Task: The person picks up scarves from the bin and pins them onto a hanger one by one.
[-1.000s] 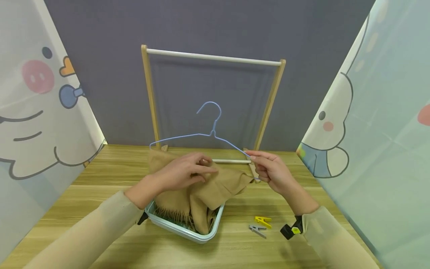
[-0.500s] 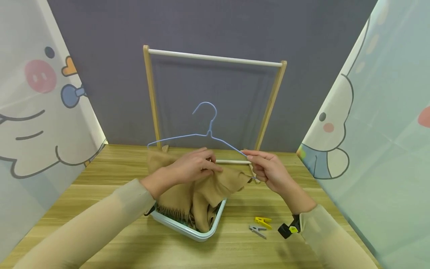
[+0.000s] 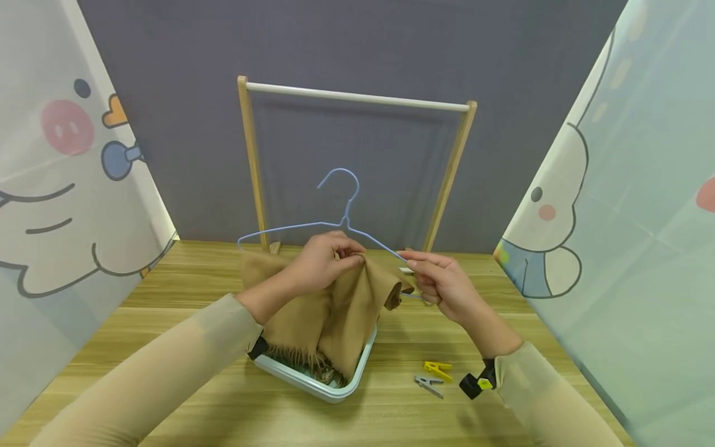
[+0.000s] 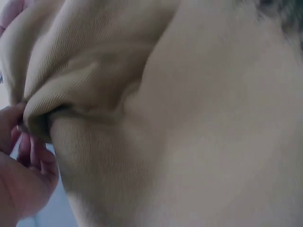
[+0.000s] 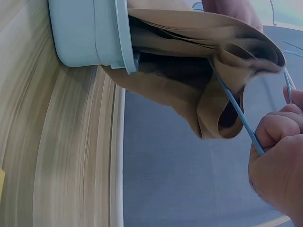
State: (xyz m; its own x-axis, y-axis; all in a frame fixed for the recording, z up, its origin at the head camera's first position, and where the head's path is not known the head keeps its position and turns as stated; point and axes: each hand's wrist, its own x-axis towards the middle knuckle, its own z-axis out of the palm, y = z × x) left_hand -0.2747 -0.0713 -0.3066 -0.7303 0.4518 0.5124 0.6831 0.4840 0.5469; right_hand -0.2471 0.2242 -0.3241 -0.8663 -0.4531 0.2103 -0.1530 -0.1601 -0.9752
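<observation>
A blue wire hanger [image 3: 348, 208] stands upright above the light-blue basket [image 3: 304, 383]. My right hand [image 3: 447, 287] grips the hanger near its right end, around the sloping arm. A tan fringed scarf [image 3: 293, 316] lies over the hanger's lower bar, its fringe and folds hanging into the basket. My left hand [image 3: 321, 264] pinches the scarf's upper part, just below the hanger's neck. In the right wrist view the lower bar runs into the scarf's fold [image 5: 229, 101]. Folded cloth fills most of the left wrist view, with my left fingers [image 4: 40, 156] at its edge.
A wooden rack with a white top rail [image 3: 357, 96] stands behind the hanger. A yellow clip [image 3: 437, 367] and a grey clip [image 3: 429, 385] lie on the wood-grain table [image 3: 402, 422], right of the basket. Printed cloth panels flank both sides.
My left hand has shifted right and up, and now pinches the scarf, lifting its right part into a peak. The right hand and hanger have moved slightly left.
</observation>
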